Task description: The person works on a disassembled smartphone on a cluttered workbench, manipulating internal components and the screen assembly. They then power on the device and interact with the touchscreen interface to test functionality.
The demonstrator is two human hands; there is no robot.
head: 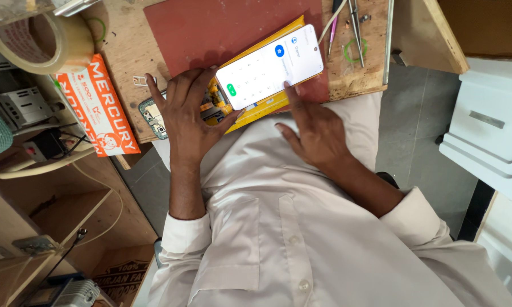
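Nearest us, our white shirt (pixel 301 239) fills the lower view and hides the bench edge. Our left hand (pixel 187 113) lies spread, fingers loosely open, over the opened phone body (pixel 210 108), hiding most of its yellow insides; a second board (pixel 152 116) peeks out at its left. Our right hand (pixel 315 133) is half curled, forefinger touching the lit screen (pixel 270 65), which lies tilted on the red mat (pixel 210 28). Beyond, tweezers (pixel 355 25) are cut off by the top edge.
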